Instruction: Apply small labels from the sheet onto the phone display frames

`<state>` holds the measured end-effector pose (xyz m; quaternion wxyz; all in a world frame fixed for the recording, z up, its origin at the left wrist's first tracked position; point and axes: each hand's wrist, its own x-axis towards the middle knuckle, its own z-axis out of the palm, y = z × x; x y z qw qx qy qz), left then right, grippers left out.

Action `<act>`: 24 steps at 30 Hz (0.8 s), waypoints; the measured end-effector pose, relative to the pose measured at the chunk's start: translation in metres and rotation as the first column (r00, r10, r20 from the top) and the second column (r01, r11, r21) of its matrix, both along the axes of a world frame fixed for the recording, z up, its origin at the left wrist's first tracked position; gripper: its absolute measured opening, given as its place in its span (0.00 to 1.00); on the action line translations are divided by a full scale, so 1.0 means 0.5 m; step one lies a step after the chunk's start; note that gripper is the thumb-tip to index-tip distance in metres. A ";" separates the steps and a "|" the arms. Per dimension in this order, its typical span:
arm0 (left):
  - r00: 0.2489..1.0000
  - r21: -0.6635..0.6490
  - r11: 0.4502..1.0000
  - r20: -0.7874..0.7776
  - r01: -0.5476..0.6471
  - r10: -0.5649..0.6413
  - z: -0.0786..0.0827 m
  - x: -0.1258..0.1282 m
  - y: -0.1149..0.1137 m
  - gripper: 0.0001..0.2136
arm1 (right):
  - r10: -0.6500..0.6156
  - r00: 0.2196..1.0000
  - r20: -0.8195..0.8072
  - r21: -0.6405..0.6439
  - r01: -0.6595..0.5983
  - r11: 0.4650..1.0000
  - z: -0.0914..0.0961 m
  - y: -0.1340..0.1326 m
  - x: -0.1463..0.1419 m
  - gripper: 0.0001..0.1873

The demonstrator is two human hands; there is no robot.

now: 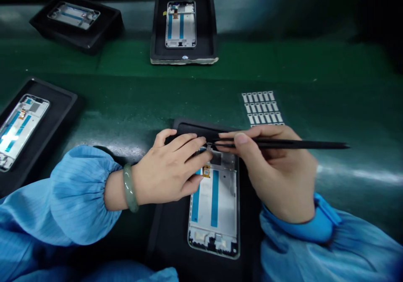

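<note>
A smartphone frame (pixel 226 206) lies in a black tray (pixel 168 227) in front of me, its inner side up, with blue strips and a small orange flex cable (pixel 206 171). My left hand (pixel 171 168) reaches across its top from the left. The fingers are stretched and apart, with their tips on or just over the upper edge. My right hand (pixel 273 168) is closed round black tweezers (pixel 292 144), held nearly level. Their points are at the frame's top edge beside my left fingertips. Whether anything sits between the points is too small to tell.
A sheet of small white stickers (pixel 262 108) lies beyond my right hand on the green work surface (pixel 315 72). Other black trays, each with a phone frame, stand at the far left (pixel 75 36), back middle (pixel 204 26) and left (pixel 59 101).
</note>
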<state>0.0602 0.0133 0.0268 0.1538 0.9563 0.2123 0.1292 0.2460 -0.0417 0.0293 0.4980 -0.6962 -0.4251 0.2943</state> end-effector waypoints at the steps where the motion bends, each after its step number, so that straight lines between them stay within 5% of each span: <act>1: 1.000 -0.004 1.000 0.002 0.000 0.000 -0.001 -0.001 0.000 0.16 | 0.013 1.000 0.027 -0.009 -0.013 1.000 -0.002 0.000 0.000 0.10; 18: 1.000 -0.010 1.000 -0.011 -0.003 0.003 -0.002 -0.004 -0.003 0.17 | 0.056 0.940 0.337 -0.046 -0.043 0.998 -0.006 -0.004 -0.006 0.12; 24: 1.000 -0.006 1.000 -0.006 -0.006 0.006 -0.002 -0.006 -0.004 0.17 | 0.034 0.952 0.306 -0.012 -0.032 0.999 -0.007 -0.008 -0.004 0.09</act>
